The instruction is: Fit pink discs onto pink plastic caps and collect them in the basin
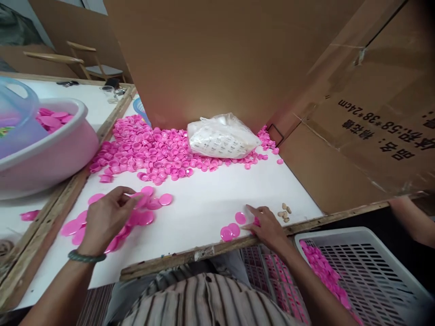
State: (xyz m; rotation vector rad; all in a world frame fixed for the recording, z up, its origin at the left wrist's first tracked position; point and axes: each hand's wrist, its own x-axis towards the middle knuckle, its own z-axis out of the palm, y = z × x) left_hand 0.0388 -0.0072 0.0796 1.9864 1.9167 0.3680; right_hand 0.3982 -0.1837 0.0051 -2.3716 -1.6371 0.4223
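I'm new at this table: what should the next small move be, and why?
Perhaps use the left hand to pinch one of the loose pink discs beside it: its bent fingers are right among them, though whether they hold one is unclear.

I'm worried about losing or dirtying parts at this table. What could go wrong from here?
The few pink discs by the right hand lie close to the wooden front edge, so a nudge might knock one off. The peanut-like pieces near that hand could get swept in among them.
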